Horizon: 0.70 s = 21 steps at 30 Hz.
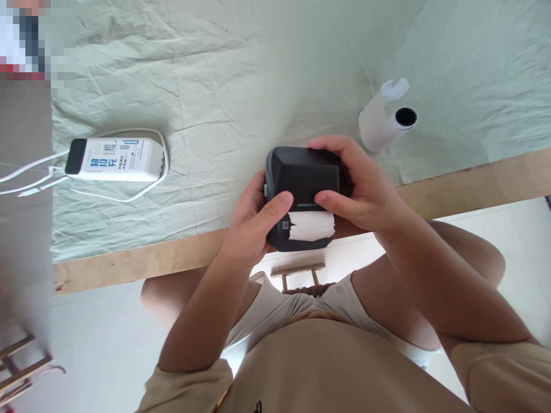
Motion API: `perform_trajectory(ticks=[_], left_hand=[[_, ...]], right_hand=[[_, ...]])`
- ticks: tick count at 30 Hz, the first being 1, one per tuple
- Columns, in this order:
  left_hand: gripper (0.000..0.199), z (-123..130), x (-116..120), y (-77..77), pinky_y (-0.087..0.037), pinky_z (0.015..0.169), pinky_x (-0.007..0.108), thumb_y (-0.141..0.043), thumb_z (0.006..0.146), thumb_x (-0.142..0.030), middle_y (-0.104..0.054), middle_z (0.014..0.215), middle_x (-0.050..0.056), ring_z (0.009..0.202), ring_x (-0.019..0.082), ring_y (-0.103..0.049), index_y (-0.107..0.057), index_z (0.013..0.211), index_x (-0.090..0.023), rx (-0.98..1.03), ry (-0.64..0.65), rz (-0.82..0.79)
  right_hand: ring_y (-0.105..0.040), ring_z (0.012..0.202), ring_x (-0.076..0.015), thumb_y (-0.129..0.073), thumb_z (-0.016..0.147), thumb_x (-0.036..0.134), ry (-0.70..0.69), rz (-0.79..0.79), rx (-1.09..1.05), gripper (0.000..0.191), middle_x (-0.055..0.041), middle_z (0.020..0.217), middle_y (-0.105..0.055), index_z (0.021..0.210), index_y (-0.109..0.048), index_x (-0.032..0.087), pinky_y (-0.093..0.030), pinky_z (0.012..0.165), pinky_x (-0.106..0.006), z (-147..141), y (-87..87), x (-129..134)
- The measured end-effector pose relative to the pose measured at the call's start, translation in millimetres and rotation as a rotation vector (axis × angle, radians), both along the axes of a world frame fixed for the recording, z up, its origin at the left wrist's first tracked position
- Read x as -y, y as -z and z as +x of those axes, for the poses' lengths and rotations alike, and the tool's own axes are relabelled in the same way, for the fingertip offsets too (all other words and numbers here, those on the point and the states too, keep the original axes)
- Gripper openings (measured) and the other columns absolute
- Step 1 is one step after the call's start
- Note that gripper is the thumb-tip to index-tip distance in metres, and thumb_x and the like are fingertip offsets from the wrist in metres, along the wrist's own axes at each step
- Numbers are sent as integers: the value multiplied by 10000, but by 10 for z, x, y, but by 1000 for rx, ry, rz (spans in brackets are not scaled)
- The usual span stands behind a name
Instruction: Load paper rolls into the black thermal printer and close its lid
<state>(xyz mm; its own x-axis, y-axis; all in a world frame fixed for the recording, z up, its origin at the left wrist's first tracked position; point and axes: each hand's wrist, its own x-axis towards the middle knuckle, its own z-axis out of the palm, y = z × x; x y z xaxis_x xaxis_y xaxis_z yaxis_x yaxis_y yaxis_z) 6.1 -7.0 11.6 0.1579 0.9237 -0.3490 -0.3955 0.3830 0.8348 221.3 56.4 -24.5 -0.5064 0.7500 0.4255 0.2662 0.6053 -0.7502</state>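
Observation:
A black label printer (303, 172) is held between both hands over the front edge of the table. White torn paper (312, 226) sticks out of its front, below the lettering. My left hand (258, 221) wraps round the printer's left side, thumb on top by the paper. My right hand (355, 183) grips the right side, its thumb on the top near the lettering and its fingers along the far right corner. Parts of the fingers are hidden behind the printer. Beyond my right hand stands a roll of white paper (376, 123), partly unwound, with a dark round end (406, 117) beside it.
On the left lies a white power bank or charger (116, 159) with a black end and white cables (34, 166). A pale green cloth (206, 86) covers the table, wrinkled, with a bare wooden edge (142, 261) in front. A wooden stool (21, 367) stands at lower left.

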Motion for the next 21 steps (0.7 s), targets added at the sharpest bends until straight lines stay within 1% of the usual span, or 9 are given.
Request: perform_trajectory(ticks=[1,3,6,8,12,15,17,21], left_hand=[[463,22,-7,-19,-644,589,335,-871,911,-560,-847,1179,92,1001,329,-849,-736,1232,-255,11,-23,-6],[432,59,-28,-45,-690,680,365,-796,950,-617,-843,1218,102,1140,356,-832,-753,1146,-235,48,-51,-3],[380,81,-57,-34,-721,837,401,-738,995,-595,-844,1215,89,1248,359,-806,-773,1094,-230,43,-69,8],[326,76,-62,-1,-722,882,402,-734,1013,-547,-849,1190,72,1259,342,-805,-785,1088,-234,0,-98,10],[231,65,-41,50,-720,909,388,-733,1032,-456,-854,1133,55,1246,312,-811,-792,1051,-233,-5,-147,12],[230,71,-34,41,-722,899,389,-769,1008,-463,-849,1075,53,1228,315,-815,-768,991,-234,7,-143,-6],[239,76,-42,22,-724,896,401,-804,979,-462,-843,1051,56,1220,326,-815,-740,947,-233,14,-146,6],[163,76,-68,-8,-724,919,416,-816,964,-371,-829,1002,48,1208,322,-814,-735,941,-232,35,-167,40]], right_hand=[[-752,1239,-274,-658,1067,504,-7,4,-1,544,-81,1440,-726,1561,-519,324,-691,1005,-463,1,-2,0],[-754,1248,-272,-654,1074,486,-12,20,-2,544,-83,1451,-726,1573,-512,322,-688,1016,-462,-2,-13,1],[-751,1271,-287,-645,1082,459,22,34,-8,493,-94,1443,-737,1545,-547,321,-677,1044,-482,-16,-44,19],[-738,1298,-300,-620,1092,446,52,31,-30,435,-101,1434,-739,1509,-575,332,-668,1056,-499,-25,-63,37],[-711,1312,-317,-572,1097,471,52,4,-99,420,-133,1428,-696,1495,-561,335,-677,972,-495,-15,-68,55],[-695,1310,-317,-662,1039,447,16,57,-108,472,-135,1420,-663,1484,-545,338,-677,953,-483,0,-67,56],[-676,1338,-328,-735,983,412,5,86,-88,548,-137,1461,-639,1487,-530,356,-673,974,-495,3,-78,65],[-624,1438,-362,-791,926,352,32,25,3,657,-133,1584,-578,1508,-492,413,-657,1059,-561,0,-100,101]])
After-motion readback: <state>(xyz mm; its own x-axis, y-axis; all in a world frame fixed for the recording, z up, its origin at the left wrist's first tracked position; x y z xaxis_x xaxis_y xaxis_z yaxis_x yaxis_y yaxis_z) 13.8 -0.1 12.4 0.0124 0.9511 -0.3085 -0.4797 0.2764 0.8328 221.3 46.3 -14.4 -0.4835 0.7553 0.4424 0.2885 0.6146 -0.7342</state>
